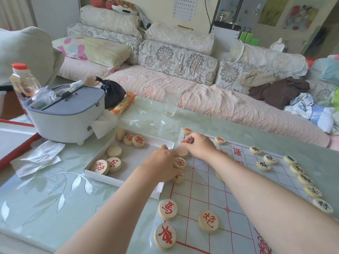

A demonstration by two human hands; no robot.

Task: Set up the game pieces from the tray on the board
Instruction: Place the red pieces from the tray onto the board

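Filling in the red side's back rank looks like the step in hand. Well to the left of all the fingers, the tray (110, 177) is holding seven or so loose xiangqi discs (100, 166), some showing red characters, some lying blank side up. The left hand (161, 162) is reaching across the tray's right corner, its fingers curling down onto a column of red discs (180, 163) along the board's edge. The knuckles are hiding the tips, so I cannot tell whether it is gripping one or only steadying them.

Just right of it, the right hand (200, 146) is pinching a red-lettered disc (183, 142) between thumb and forefinger, the other fingers tucking in loosely. It is holding that disc low on the board (201, 189), with the corner disc (187, 130) sitting just beyond the fingertips. Far to the right of both hands, black-lettered discs (296, 169) are lining the opposite edge.

The next move, I reckon, is calling for seating the pinched disc squarely on its crossing and letting go. After that a hand will be going back left into the tray for another red one, turning over the blank-side ones to read them.
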